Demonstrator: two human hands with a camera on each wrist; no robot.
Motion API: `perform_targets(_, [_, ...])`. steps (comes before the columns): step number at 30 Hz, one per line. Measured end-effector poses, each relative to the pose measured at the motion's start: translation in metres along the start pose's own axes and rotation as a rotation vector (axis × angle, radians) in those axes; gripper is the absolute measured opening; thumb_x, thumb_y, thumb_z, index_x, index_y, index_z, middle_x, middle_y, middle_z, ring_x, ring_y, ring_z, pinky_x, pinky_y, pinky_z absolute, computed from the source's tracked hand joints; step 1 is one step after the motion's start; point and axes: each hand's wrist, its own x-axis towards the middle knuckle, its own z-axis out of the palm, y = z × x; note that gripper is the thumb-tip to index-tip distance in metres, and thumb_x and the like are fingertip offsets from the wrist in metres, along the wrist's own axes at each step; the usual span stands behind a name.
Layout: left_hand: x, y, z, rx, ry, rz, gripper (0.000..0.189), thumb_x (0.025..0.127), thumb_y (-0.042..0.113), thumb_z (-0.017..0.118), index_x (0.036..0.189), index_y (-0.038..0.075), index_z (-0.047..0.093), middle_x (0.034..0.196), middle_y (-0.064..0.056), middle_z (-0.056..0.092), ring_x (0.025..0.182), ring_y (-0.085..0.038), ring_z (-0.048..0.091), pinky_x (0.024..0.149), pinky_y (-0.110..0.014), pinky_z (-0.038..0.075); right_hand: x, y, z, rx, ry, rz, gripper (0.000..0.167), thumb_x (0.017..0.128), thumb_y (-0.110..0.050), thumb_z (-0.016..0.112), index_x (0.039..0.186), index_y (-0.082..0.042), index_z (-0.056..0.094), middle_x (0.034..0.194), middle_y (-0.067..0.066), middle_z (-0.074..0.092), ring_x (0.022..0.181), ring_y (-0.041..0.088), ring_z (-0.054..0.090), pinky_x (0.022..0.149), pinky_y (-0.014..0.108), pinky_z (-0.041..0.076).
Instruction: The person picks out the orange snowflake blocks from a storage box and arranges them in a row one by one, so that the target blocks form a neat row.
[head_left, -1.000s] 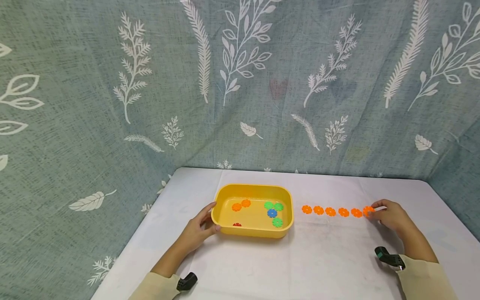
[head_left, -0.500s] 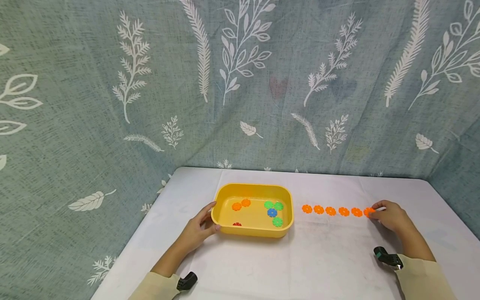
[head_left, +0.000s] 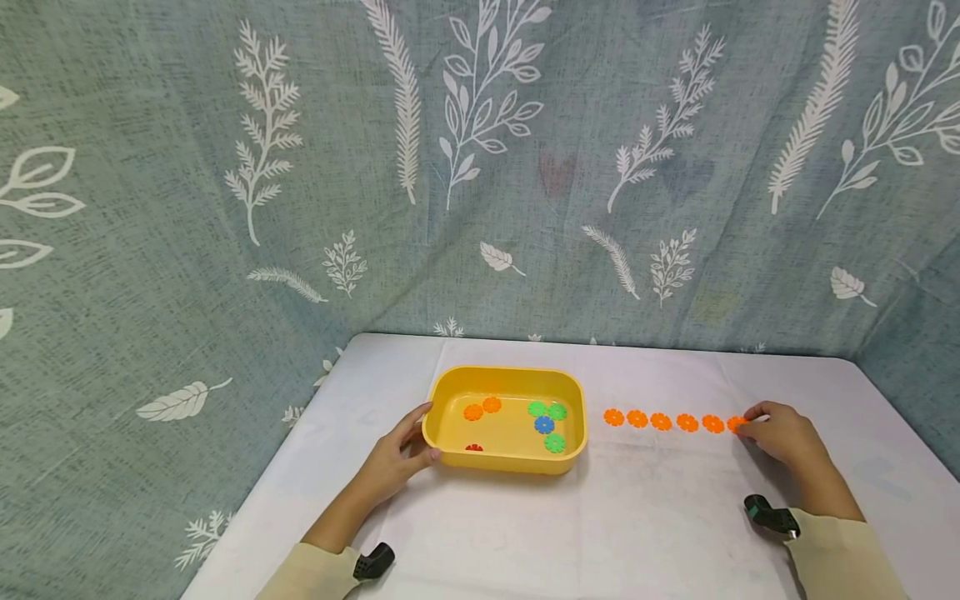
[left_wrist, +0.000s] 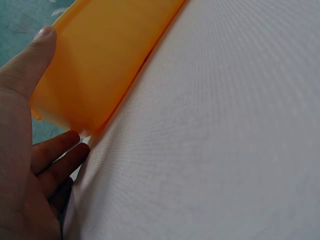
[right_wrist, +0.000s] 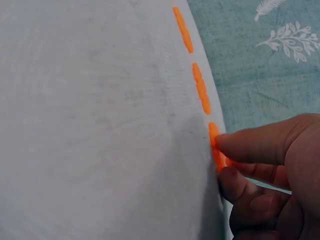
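Observation:
At the left end of a yellow plastic tub (head_left: 504,463), my left hand (head_left: 393,462) grips the corner, with the thumb on the front side and fingers at the left side. The left wrist view has the thumb (left_wrist: 42,47) up at the rim and other fingertips low by the tub's base. Far to the right, my right hand (head_left: 783,433) holds the last orange notched disc (head_left: 736,424) of a row by its right edge. Seen from the right wrist, thumb and finger pinch that disc (right_wrist: 214,135) low over the white cloth, and part of it is hidden.
Several more orange discs (head_left: 661,422) form a line between the tub and the right hand. Inside the tub lie two orange discs (head_left: 473,412), three green ones (head_left: 555,443), a blue one (head_left: 544,425) and a partly hidden red one (head_left: 474,448). A patterned curtain (head_left: 450,275) hangs behind the white-covered table (head_left: 637,533).
The orange disc in my right hand has come down from slightly raised and overlapping its neighbour to flat at the row's end. My left hand and the tub have stayed put.

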Motion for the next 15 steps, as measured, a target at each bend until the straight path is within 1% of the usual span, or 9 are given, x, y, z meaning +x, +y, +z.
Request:
perform_targets(5, [0.000, -0.001, 0.000, -0.002, 0.001, -0.003, 0.080, 0.080, 0.045, 0.078, 0.148, 0.042, 0.035, 0.137, -0.007, 0.056, 0.134, -0.027, 0.042, 0.110, -0.059, 0.025, -0.002, -0.003, 0.000, -0.018, 0.009, -0.017, 0.039, 0.090, -0.023, 0.064, 0.113, 0.007, 0.057, 0.103, 0.029, 0.057, 0.089, 0.040, 0.053, 0.072, 0.049, 0.045])
perform_targets(7, [0.000, -0.001, 0.000, 0.000, 0.002, -0.005, 0.081, 0.080, 0.045, 0.078, 0.148, 0.041, 0.035, 0.137, -0.007, 0.056, 0.134, -0.027, 0.042, 0.110, -0.058, 0.025, -0.002, -0.004, 0.000, -0.016, 0.003, -0.018, 0.040, 0.091, -0.025, 0.063, 0.114, 0.008, 0.056, 0.104, 0.030, 0.056, 0.090, 0.041, 0.053, 0.072, 0.050, 0.045])
perform_targets(11, [0.001, -0.002, 0.000, 0.001, -0.001, -0.006, 0.082, 0.079, 0.048, 0.078, 0.149, 0.040, 0.035, 0.135, -0.006, 0.057, 0.133, -0.027, 0.043, 0.110, -0.057, 0.026, -0.004, -0.010, -0.002, 0.001, -0.005, -0.010, 0.042, 0.093, -0.027, 0.062, 0.116, 0.008, 0.056, 0.102, 0.028, 0.058, 0.085, 0.036, 0.055, 0.068, 0.045, 0.047])
perform_targets(15, [0.001, -0.003, 0.001, 0.002, 0.000, -0.004, 0.082, 0.079, 0.049, 0.077, 0.149, 0.040, 0.035, 0.134, -0.006, 0.058, 0.133, -0.026, 0.043, 0.110, -0.057, 0.026, -0.009, -0.024, -0.007, 0.009, 0.004, -0.064, 0.042, 0.094, -0.028, 0.061, 0.116, 0.008, 0.056, 0.100, 0.026, 0.060, 0.081, 0.031, 0.057, 0.066, 0.042, 0.048])
